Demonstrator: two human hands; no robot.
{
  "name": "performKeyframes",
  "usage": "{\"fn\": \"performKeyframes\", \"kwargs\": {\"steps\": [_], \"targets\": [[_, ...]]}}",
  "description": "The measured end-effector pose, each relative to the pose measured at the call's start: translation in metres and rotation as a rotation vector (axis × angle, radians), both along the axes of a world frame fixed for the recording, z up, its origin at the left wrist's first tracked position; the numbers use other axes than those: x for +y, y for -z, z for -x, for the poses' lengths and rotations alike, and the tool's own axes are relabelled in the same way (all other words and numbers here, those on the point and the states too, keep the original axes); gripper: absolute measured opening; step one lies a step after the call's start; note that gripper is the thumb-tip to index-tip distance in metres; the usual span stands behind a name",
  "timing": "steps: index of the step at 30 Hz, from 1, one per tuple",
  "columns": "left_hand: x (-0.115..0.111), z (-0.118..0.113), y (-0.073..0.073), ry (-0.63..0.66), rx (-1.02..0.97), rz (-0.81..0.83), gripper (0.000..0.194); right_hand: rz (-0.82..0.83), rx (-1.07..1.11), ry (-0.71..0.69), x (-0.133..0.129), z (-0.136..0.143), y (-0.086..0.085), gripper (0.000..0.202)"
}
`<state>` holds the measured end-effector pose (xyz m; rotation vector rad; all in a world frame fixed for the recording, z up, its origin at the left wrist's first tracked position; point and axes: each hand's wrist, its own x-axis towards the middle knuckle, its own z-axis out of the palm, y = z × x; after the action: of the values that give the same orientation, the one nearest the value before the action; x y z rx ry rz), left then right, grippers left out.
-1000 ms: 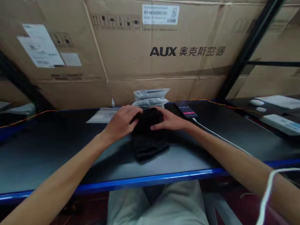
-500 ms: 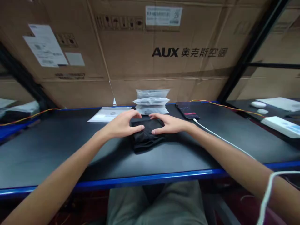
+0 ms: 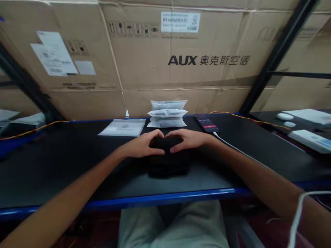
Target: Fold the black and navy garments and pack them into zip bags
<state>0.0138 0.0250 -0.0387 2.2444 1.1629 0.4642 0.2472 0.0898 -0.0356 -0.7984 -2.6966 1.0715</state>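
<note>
A black folded cloth (image 3: 168, 165) lies on the dark table in front of me, its details lost in shadow. My left hand (image 3: 144, 144) curls round its far left part, thumb on top. From the right, my right hand (image 3: 187, 139) grips the same cloth, its thumb near the left one. The fingertips of both hands almost meet at the far side of the cloth. Just behind the hands is a stack of several pale plastic packets (image 3: 167, 113). A flat clear-white bag (image 3: 123, 127) lies to the left of the stack.
A phone (image 3: 207, 124) with a white cable (image 3: 238, 151) lies right of the stack. Large cardboard boxes (image 3: 144, 72) stand behind the table (image 3: 64, 172). A white box (image 3: 311, 140) and small white items are at the far right.
Both hands have come slightly nearer to me and closed on the cloth, and their fingertips are closer together. The cloth's near edge now lies lower in view and straighter.
</note>
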Motion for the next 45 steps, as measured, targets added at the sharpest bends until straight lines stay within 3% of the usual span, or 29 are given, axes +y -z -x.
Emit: {"fn": "performKeyframes", "kwargs": {"steps": [2, 4, 9, 14, 21, 24, 27, 31, 35, 39, 45], "targets": [[0.001, 0.000, 0.000, 0.014, -0.049, 0.037, 0.050, 0.009, -0.063, -0.036, -0.003, 0.000, -0.004, 0.050], [0.007, 0.006, 0.000, -0.051, -0.094, 0.006, 0.048, 0.021, -0.083, -0.041, -0.004, 0.000, -0.007, 0.039], [0.034, 0.047, 0.010, -0.435, 0.097, -0.340, 0.052, 0.066, 0.001, -0.064, -0.006, -0.003, -0.010, 0.032], [0.050, 0.076, 0.018, -0.440, 0.140, -0.261, 0.044, 0.224, 0.192, 0.092, -0.003, -0.006, -0.008, 0.031], [0.037, 0.076, -0.003, -0.389, 0.225, 0.049, 0.065, 0.568, 0.619, 0.333, 0.002, -0.005, -0.005, 0.044], [0.038, 0.074, -0.001, -0.539, 0.274, -0.067, 0.065, 0.712, 0.662, 0.397, 0.000, -0.003, -0.001, 0.044], [0.044, 0.069, 0.013, -0.639, 0.273, -0.191, 0.060, 0.782, 0.530, 0.375, -0.003, 0.001, 0.007, 0.046], [0.048, 0.058, 0.022, -0.566, 0.279, -0.177, 0.043, 0.763, 0.397, 0.347, -0.005, 0.005, 0.015, 0.040], [0.037, 0.048, 0.010, -0.393, 0.237, 0.049, 0.022, 0.771, 0.467, 0.381, -0.004, 0.004, 0.013, 0.036], [0.020, 0.037, -0.001, -0.253, 0.223, 0.200, 0.017, 0.846, 0.566, 0.384, -0.004, 0.000, 0.007, 0.036], [0.001, 0.011, 0.000, -0.073, 0.090, 0.397, 0.008, 0.967, 0.584, 0.327, -0.006, 0.001, 0.015, 0.027]]}}
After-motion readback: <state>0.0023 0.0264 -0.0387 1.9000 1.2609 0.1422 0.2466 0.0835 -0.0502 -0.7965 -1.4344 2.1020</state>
